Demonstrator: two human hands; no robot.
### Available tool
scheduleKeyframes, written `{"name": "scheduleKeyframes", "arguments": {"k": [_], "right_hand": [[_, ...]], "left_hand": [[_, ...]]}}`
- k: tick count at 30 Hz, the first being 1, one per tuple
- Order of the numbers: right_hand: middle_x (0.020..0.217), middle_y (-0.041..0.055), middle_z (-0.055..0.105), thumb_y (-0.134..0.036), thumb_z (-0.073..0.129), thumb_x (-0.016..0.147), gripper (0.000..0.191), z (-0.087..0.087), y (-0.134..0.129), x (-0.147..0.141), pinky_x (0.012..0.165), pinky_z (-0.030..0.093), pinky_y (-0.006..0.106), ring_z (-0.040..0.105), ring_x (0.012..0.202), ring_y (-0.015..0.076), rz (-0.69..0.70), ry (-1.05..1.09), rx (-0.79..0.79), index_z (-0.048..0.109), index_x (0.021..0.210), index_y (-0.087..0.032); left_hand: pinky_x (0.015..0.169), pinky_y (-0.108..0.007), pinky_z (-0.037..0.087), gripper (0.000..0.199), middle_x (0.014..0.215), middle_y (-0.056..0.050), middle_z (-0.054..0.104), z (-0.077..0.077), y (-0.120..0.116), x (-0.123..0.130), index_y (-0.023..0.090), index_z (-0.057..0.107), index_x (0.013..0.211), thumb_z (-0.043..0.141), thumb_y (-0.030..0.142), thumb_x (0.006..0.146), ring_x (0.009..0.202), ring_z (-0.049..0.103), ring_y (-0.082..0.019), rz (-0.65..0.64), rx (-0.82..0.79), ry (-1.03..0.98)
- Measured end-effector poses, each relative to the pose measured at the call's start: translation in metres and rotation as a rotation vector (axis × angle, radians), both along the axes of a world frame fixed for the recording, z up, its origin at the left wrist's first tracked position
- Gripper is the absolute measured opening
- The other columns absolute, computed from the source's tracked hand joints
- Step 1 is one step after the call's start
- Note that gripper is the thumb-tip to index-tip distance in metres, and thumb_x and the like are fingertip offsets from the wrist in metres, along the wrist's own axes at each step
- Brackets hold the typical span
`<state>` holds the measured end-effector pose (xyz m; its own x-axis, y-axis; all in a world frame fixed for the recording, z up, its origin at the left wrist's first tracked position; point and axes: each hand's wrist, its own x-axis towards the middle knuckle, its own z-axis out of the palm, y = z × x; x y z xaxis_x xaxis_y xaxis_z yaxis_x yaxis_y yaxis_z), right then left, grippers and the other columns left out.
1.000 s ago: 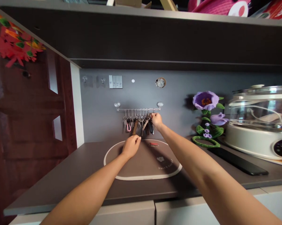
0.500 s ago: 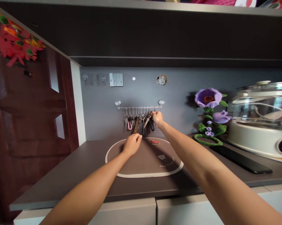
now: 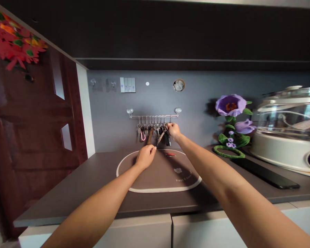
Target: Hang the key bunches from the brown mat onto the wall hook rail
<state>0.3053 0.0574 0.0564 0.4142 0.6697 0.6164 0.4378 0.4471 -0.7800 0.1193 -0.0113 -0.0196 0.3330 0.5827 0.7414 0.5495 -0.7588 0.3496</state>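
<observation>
Metal keys point(image 3: 160, 132) hang from a slim rail point(image 3: 155, 116) above the back edge of the worktop point(image 3: 74, 186), right hand point(image 3: 173, 130) pinching some, left hand point(image 3: 146, 155) partly blocking a flat brown strap point(image 3: 150, 137), grip unclear, fuzzy purple flower point(image 3: 231, 105) rightward.

My right hand point(image 3: 174, 130) covers whatever it touches among the keys point(image 3: 158, 131); the cooker point(image 3: 281, 148) runs out of view at right.

Silver-coloured metal keys on rings point(image 3: 155, 131), bunched closely, hanging at centre of frame from a slim, shiny horizontal rail point(image 3: 154, 116). Pink loop-shaped fob point(image 3: 143, 136): left part of row, hanging. Brown strip-shaped fob point(image 3: 150, 136): mid-row, slightly tilted, lower end hidden. Black elongated fob point(image 3: 168, 140): right end, hanging.
</observation>
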Motion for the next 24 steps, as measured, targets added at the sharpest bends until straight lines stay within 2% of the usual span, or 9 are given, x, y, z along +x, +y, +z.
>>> {"name": "scheduleKeyframes", "arguments": {"k": [6, 12, 19, 21, 24], "right_hand": [[0.05, -0.0027, 0.048, -0.034, 0.042, 0.073, 0.022, 0.0, -0.007, -0.004, 0.054, 0.036, 0.023, 0.041, 0.048, 0.0096, -0.001, 0.063, -0.047, 0.045, 0.058, -0.018], [0.063, 0.0, 0.057, -0.029, 0.043, 0.072, 0.015, -0.001, -0.018, -0.005, 0.06, 0.038, 0.023, 0.048, 0.056, 0.0103, 0.029, 0.123, -0.104, 0.051, 0.068, -0.016], [0.092, 0.0067, 0.058, -0.025, 0.048, 0.07, 0.019, -0.013, -0.036, -0.001, 0.078, 0.038, 0.027, 0.052, 0.083, 0.0146, -0.089, 0.056, -0.055, 0.052, 0.087, -0.016], [0.096, 0.008, 0.057, -0.023, 0.048, 0.07, 0.021, -0.018, -0.047, -0.002, 0.079, 0.038, 0.028, 0.052, 0.086, 0.0153, -0.123, 0.042, -0.036, 0.052, 0.088, -0.016], [0.091, 0.0066, 0.059, -0.023, 0.05, 0.069, 0.018, -0.029, -0.065, -0.005, 0.077, 0.038, 0.028, 0.053, 0.082, 0.0148, -0.083, -0.028, -0.061, 0.054, 0.085, -0.016]], "left_hand": [[0.059, -0.023, 0.032, 0.03, 0.066, -0.002, 0.058, 0.0, 0.0, 0.0, 0.016, 0.054, 0.067, 0.033, 0.03, 0.084, 0.061, 0.048, -0.012, -0.009, -0.014, 0.015], [0.06, -0.023, 0.034, 0.028, 0.069, -0.003, 0.059, 0.0, -0.001, -0.001, 0.016, 0.056, 0.07, 0.035, 0.03, 0.083, 0.063, 0.05, -0.012, -0.026, -0.038, 0.029], [0.064, -0.023, 0.038, 0.023, 0.075, -0.003, 0.061, -0.003, 0.001, -0.002, 0.016, 0.058, 0.078, 0.037, 0.027, 0.081, 0.068, 0.053, -0.012, -0.091, -0.081, 0.053], [0.065, -0.023, 0.039, 0.022, 0.076, -0.004, 0.061, -0.004, 0.001, -0.002, 0.016, 0.058, 0.08, 0.039, 0.026, 0.08, 0.069, 0.053, -0.013, -0.114, -0.106, 0.061], [0.066, -0.024, 0.04, 0.021, 0.077, -0.004, 0.062, -0.004, 0.0, -0.002, 0.015, 0.058, 0.081, 0.04, 0.025, 0.08, 0.07, 0.054, -0.013, -0.153, -0.126, 0.081]]}}
